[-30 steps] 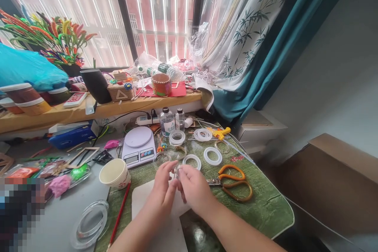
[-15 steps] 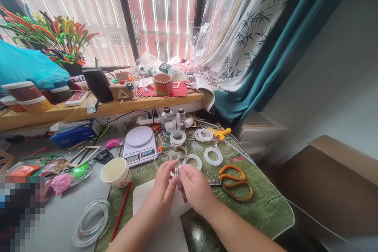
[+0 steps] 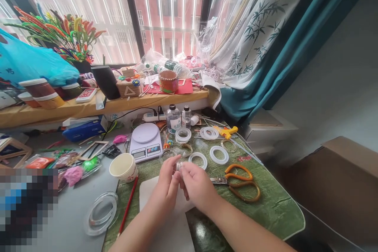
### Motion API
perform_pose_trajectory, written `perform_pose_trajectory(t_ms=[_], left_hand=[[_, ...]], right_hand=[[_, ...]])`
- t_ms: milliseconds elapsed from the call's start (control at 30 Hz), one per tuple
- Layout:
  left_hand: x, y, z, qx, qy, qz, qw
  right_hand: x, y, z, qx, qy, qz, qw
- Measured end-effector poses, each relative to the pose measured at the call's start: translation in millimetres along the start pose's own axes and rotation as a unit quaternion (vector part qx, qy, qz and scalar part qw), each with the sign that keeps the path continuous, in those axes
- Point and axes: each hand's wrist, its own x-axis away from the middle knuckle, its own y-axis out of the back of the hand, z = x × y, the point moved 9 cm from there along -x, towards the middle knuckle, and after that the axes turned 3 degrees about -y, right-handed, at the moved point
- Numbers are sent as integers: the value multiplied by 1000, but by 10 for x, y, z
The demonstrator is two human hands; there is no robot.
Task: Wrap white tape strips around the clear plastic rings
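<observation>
My left hand [image 3: 167, 183] and my right hand [image 3: 196, 183] meet over a white sheet [image 3: 147, 193] on the green table mat. Between their fingertips is a small clear, shiny piece [image 3: 178, 166], partly covered by the fingers. Both hands are closed on it. Just beyond them lie a white ring mould [image 3: 197, 161] and another white ring [image 3: 219, 154]. Orange-handled scissors [image 3: 243, 184] rest to the right of my right hand, their blades partly behind it. A red pencil [image 3: 128, 204] lies left of the sheet, beside a paper cup [image 3: 124, 166].
Behind the hands stand a kitchen scale [image 3: 145, 141], two bottles [image 3: 173, 119] and a yellow glue gun [image 3: 226, 132]. Clear rings [image 3: 102, 213] lie on the grey surface at left, near bagged clay [image 3: 73, 175]. A cluttered wooden sill [image 3: 118, 106] runs below the window.
The whole view has shifted, so the table and objects appear farther right. Both hands keep hold of the small clear piece, which seems slightly turned between the fingers.
</observation>
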Motion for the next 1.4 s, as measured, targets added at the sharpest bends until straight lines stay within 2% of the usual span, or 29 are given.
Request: perform_pose_trajectory(t_ms=[100, 167, 233, 300, 367, 433, 500, 567, 667, 767, 867, 1000, 1100, 1200, 1300, 1400], left_hand=[[9, -1, 11, 33, 11, -16, 999], [15, -18, 20, 58, 20, -16, 998], [10, 15, 63, 104, 44, -36, 993], [-1, 105, 158, 192, 91, -87, 973], [-24, 175, 236, 291, 134, -131, 938], [-73, 188, 232, 364, 152, -136, 909], [-109, 147, 203, 440, 172, -121, 873], [-120, 101, 173, 492, 191, -110, 842], [-112, 64, 153, 502, 211, -107, 832], [-95, 57, 123, 481, 213, -112, 843], [-57, 36, 55, 442, 192, -100, 871], [47, -173, -31, 364, 181, 13, 913], [79, -225, -39, 287, 152, 55, 944], [27, -139, -33, 215, 99, 40, 971], [-34, 34, -77, 101, 23, -2, 995], [-42, 74, -148, 14, -32, 13, 999]], right_hand=[[36, 7, 143, 95, 84, -13, 992], [64, 33, 155, 117, 98, -25, 988], [99, -7, 198, 138, 131, 1, 982], [135, -62, 267, 160, 175, 35, 971], [89, 7, 223, 106, 134, 24, 985], [12, 126, 61, -30, 32, -16, 999], [-25, 159, -74, -168, -39, -36, 984], [-34, 140, -117, -242, -57, -35, 968], [-2, 50, -142, -280, -75, -9, 957], [43, -68, -165, -301, -100, 17, 948], [58, -202, -197, -302, -133, 46, 943], [19, -228, -188, -290, -128, 50, 947], [-16, -131, -159, -293, -104, 28, 950], [-39, -74, -141, -301, -95, 34, 948], [-64, -64, -143, -288, -87, 59, 952], [-79, -26, -254, -324, -116, 55, 937]])
